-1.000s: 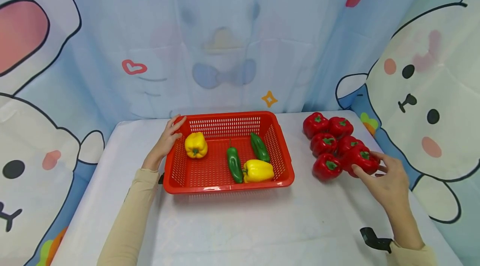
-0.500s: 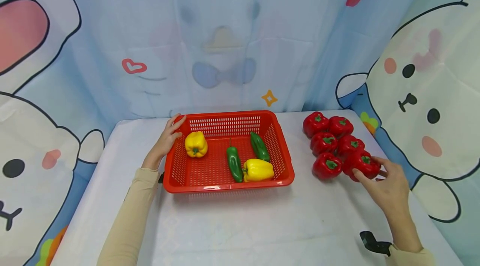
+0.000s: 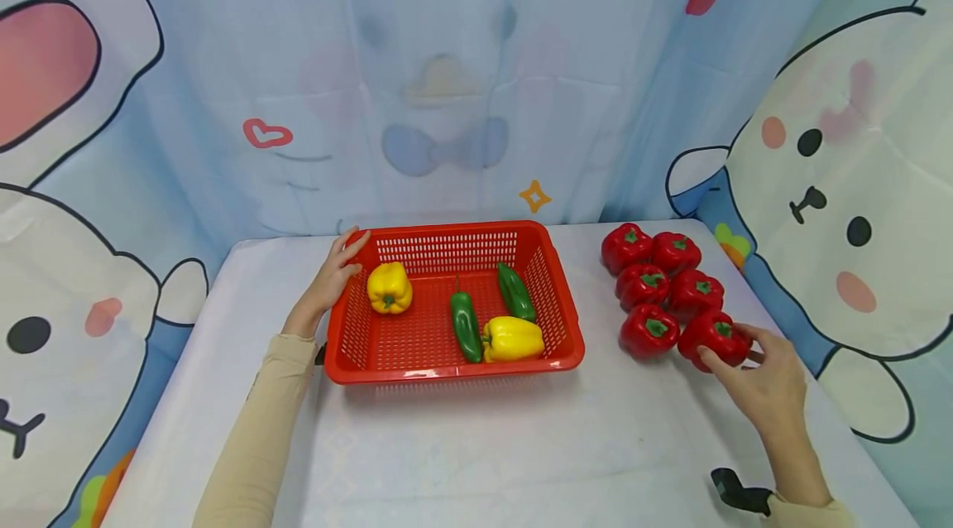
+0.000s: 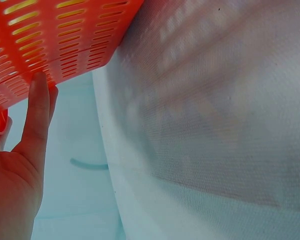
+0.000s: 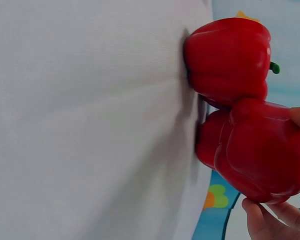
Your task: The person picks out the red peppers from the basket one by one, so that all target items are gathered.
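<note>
My right hand (image 3: 770, 383) holds a red bell pepper (image 3: 716, 339) by its sides, thumb on the near side, at the front of a cluster of red bell peppers (image 3: 644, 286). In the right wrist view this held pepper (image 5: 270, 150) looms close, with another red pepper (image 5: 227, 57) beside it. My left hand (image 3: 325, 286) grips the left rim of a red plastic basket (image 3: 424, 333); in the left wrist view one finger (image 4: 38, 100) lies against its slotted outer wall. Inside the basket are two yellow bell peppers (image 3: 514, 338) and two green chili peppers (image 3: 466, 325).
A white cloth covers the table (image 3: 476, 453). Behind it hangs a blue curtain (image 3: 447, 56) with cartoon prints, which also runs along both sides. The cluster of red peppers lies near the table's right edge.
My right hand has drawn the red bell pepper slightly toward me, away from the pepper behind it, which now shows more fully. My left hand and the basket have stayed put.
</note>
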A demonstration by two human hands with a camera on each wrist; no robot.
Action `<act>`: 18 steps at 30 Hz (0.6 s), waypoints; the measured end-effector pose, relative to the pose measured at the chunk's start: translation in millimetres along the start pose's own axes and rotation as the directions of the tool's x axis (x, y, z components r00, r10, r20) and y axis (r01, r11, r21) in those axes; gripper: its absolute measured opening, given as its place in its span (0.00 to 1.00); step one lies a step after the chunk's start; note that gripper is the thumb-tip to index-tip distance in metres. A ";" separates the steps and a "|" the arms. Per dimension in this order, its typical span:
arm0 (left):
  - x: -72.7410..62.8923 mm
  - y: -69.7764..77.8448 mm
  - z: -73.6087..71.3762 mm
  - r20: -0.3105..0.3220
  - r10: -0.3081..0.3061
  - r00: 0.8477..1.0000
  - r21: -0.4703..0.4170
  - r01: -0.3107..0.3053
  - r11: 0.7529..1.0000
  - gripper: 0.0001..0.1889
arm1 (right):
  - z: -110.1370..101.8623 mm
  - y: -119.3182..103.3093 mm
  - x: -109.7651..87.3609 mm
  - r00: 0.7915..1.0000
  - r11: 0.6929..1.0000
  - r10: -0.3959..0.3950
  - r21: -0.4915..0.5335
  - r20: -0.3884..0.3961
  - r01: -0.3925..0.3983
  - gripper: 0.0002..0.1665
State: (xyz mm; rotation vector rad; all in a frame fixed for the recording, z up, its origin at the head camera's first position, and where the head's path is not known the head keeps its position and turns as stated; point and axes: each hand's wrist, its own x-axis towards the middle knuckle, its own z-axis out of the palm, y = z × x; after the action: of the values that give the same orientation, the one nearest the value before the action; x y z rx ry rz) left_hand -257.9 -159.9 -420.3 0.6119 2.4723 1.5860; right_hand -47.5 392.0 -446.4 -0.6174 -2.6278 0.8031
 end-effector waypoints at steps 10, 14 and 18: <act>0.4 -0.4 0.1 0.010 0.011 1.000 0.003 -0.011 1.000 0.29 | 9.1 7.5 -3.2 0.999 1.000 0.020 -0.002 0.026 -0.020 0.42; -0.4 -1.0 0.1 0.007 0.011 1.000 0.007 -0.011 1.000 0.29 | 13.1 10.2 -5.2 0.999 0.999 0.035 -0.003 0.038 -0.035 0.42; 1.7 -1.3 -1.9 0.008 0.006 1.000 0.015 -0.006 1.000 0.30 | 17.0 11.8 -2.9 0.997 0.998 0.066 -0.005 0.049 -0.066 0.43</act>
State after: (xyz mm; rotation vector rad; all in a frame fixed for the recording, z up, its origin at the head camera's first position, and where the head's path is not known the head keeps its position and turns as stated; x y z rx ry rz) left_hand -260.4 -161.2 -420.5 0.6265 2.4814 1.5657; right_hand -48.6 391.8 -467.2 -0.6973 -2.6659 0.8435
